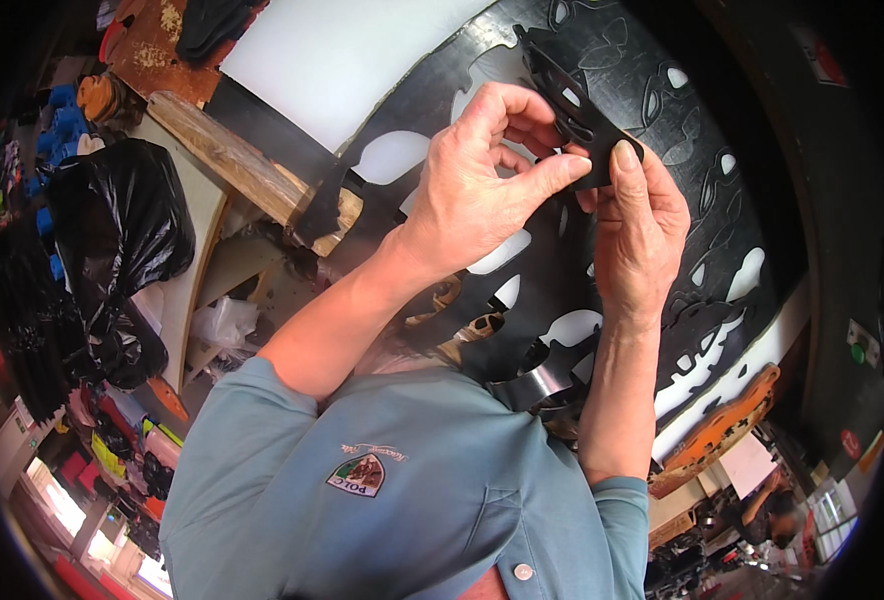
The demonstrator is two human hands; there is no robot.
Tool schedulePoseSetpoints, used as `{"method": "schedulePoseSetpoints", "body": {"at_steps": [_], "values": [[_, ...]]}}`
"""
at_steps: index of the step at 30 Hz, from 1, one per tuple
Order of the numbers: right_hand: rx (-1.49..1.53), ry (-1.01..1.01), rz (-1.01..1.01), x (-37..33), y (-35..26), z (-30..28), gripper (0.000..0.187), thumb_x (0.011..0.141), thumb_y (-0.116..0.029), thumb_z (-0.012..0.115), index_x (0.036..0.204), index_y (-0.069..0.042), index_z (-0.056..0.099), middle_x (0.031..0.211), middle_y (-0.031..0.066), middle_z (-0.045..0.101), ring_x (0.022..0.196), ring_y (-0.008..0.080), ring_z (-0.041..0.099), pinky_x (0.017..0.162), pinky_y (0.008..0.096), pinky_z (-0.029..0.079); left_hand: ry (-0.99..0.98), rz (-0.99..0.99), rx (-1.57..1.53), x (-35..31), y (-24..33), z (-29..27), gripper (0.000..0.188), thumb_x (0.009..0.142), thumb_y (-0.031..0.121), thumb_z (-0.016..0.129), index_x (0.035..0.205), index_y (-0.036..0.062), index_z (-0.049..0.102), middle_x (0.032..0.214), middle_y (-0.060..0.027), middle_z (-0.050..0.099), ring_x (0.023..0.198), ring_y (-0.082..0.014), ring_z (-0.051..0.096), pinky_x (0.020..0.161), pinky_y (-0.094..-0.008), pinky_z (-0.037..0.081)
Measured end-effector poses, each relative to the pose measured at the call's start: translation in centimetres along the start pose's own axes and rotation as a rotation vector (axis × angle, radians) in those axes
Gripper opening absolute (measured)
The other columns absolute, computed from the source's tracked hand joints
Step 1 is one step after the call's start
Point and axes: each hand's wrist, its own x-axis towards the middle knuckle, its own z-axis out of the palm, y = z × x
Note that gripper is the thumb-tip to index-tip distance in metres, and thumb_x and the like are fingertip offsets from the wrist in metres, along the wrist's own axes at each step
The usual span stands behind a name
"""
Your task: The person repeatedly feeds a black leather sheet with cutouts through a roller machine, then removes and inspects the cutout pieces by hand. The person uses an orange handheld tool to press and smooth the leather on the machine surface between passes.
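Note:
Between my two hands is a black flat cut-out piece [594, 150] with holes in it, held up at a slant over the work surface. My left hand [477, 185] pinches its lower left side, thumb in front and fingers curled behind. At the lower right corner, my right hand [642, 225] grips it between thumb and fingers. Under and behind the hands lies a black sheet [687, 115] with many cut shapes, some of them open to the white board below. What the piece is made of, I cannot tell for sure.
A white sheet [307, 60] lies at the far left, beside a wooden bar [227, 155]. A curved metal band [532, 385] sits close to my chest. An orange board with jagged edges [727, 430] is at right. At left hangs a black plastic bag [117, 220]. A person [767, 515] is in the background.

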Motion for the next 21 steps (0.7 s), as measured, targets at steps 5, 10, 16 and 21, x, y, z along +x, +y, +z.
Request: {"method": "schedulePoseSetpoints", "body": {"at_steps": [5, 10, 16, 21], "values": [[-0.009, 0.131, -0.089, -0.5, -0.8, -0.3, 0.027, 0.112, -0.018, 0.064, 0.126, 0.003, 0.072, 0.104, 0.0111, 0.079, 0.079, 0.0102, 0.069, 0.067, 0.0201, 0.046, -0.068, 0.317, 0.343, 1.3, -1.3, -0.4, 0.056, 0.092, 0.0, 0.081, 0.143, 0.0042, 0.057, 0.122, -0.0101, 0.073, 0.111, -0.016, 0.072, 0.086, -0.0306, 0.061], [0.069, 0.221, -0.302, -0.4, -3.0, -4.3, 0.022, 0.112, -0.018, 0.063, 0.121, 0.001, 0.072, 0.104, 0.0149, 0.079, 0.079, 0.0149, 0.072, 0.065, 0.0212, 0.05, -0.042, 0.432, 0.611, 2.5, -3.4, -0.3, 0.058, 0.09, 0.004, 0.078, 0.144, 0.0014, 0.058, 0.129, -0.016, 0.073, 0.116, -0.034, 0.066, 0.095, -0.0423, 0.057], [0.41, 0.282, -0.368, -0.7, -10.4, -18.9, 0.026, 0.114, -0.018, 0.058, 0.123, 0.005, 0.064, 0.117, 0.0158, 0.072, 0.097, 0.0196, 0.066, 0.084, 0.0323, 0.052, -0.112, 0.608, 0.858, 2.4, -4.2, -0.6, 0.058, 0.086, 0.001, 0.079, 0.141, 0.0017, 0.063, 0.137, -0.0146, 0.071, 0.121, -0.0377, 0.062, 0.1, -0.0448, 0.055], [0.385, 0.546, -0.417, -2.5, -14.4, -25.6, 0.023, 0.113, -0.017, 0.059, 0.119, 0.005, 0.063, 0.109, 0.0142, 0.07, 0.09, 0.0218, 0.066, 0.084, 0.0344, 0.054, -0.123, 0.567, 0.844, 2.3, -4.2, -0.5, 0.054, 0.086, 0.002, 0.079, 0.139, 0.0031, 0.067, 0.141, -0.0135, 0.069, 0.122, -0.0378, 0.063, 0.102, -0.0459, 0.055]]}}
